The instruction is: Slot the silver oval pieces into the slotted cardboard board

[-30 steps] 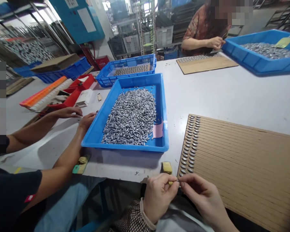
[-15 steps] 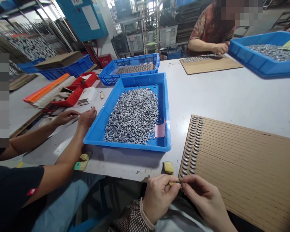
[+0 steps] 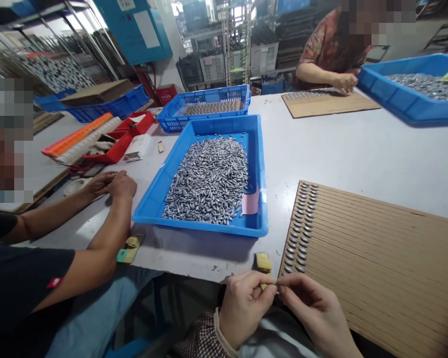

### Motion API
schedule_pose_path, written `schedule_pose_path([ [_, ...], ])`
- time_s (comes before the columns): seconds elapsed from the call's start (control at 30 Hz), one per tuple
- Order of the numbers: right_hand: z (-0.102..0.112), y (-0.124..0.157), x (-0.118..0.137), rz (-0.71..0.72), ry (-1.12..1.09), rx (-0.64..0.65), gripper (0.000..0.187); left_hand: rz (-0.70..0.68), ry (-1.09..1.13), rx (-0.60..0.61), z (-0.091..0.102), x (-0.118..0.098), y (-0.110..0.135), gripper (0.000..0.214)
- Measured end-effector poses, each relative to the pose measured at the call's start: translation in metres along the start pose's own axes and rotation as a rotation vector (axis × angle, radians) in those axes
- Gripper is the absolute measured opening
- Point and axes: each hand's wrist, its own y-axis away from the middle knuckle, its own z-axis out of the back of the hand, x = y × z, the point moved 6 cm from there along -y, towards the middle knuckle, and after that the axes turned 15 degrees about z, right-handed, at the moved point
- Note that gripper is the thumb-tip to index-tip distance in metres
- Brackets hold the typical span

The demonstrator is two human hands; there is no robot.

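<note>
My left hand (image 3: 244, 306) and my right hand (image 3: 311, 308) meet fingertip to fingertip at the table's front edge. Both are closed in a pinch on a small grey metal piece (image 3: 276, 282), mostly covered by the fingers. A bit of yellow shows between the left thumb and forefinger; whether it is held cannot be made out. Just beyond the left hand lies a small yellow block (image 3: 263, 261). Beside the right hand, a grooved cardboard sheet (image 3: 369, 248) carries two rows of pointed oval metal pieces (image 3: 302, 243) along its left side.
A blue tray (image 3: 264, 199) full of similar metal pieces (image 3: 209, 179) stands ahead, a pink paper (image 3: 250, 203) inside it. Behind it is a blue crate (image 3: 164, 119). A co-worker's hands (image 3: 121, 184) are at the left; another person's hand (image 3: 346, 82) works over cardboard (image 3: 332, 107) across the table.
The view has shifted slightly, so the table's things appear a little lower and to the right. My hands keep their pinch. The left co-worker's hands have drawn closer together.
</note>
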Motion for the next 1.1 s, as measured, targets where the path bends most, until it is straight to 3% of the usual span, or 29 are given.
schedule_pose_path([
  [0.13, -0.002, 0.000, -0.007, -0.006, -0.030, 0.020, 0.031, 0.017, -0.014, 0.008, 0.001, 0.002, -0.001, 0.015],
  [0.27, -0.003, -0.005, -0.016, -0.007, -0.050, 0.118, 0.025, 0.031, 0.039, 0.027, 0.004, 0.003, -0.003, 0.020],
  [0.47, -0.010, -0.017, -0.003, 0.007, -0.083, 0.173, 0.024, 0.086, 0.053, 0.052, 0.014, 0.000, -0.010, 0.013],
  [0.67, -0.016, -0.036, 0.011, 0.003, -0.121, 0.264, 0.023, 0.013, 0.035, 0.041, 0.027, -0.017, -0.020, 0.015],
  [0.83, -0.012, -0.051, 0.013, -0.046, -0.152, 0.218, 0.025, -0.158, -0.087, 0.083, 0.047, -0.044, -0.034, 0.020],
  [0.87, -0.009, -0.054, 0.012, -0.061, -0.148, 0.193, 0.025, -0.203, -0.110, 0.106, 0.054, -0.052, -0.042, 0.021],
  [0.97, 0.007, -0.063, 0.008, -0.100, -0.133, 0.157, 0.026, -0.266, -0.253, -0.011, 0.086, -0.077, -0.092, 0.025],
  [1.03, 0.017, -0.068, 0.005, -0.121, -0.127, 0.150, 0.027, -0.230, -0.514, -0.073, 0.098, -0.090, -0.144, 0.029],
  [1.1, 0.027, -0.073, 0.003, -0.145, -0.125, 0.115, 0.028, -0.104, -0.921, -0.092, 0.100, -0.093, -0.200, 0.035],
])
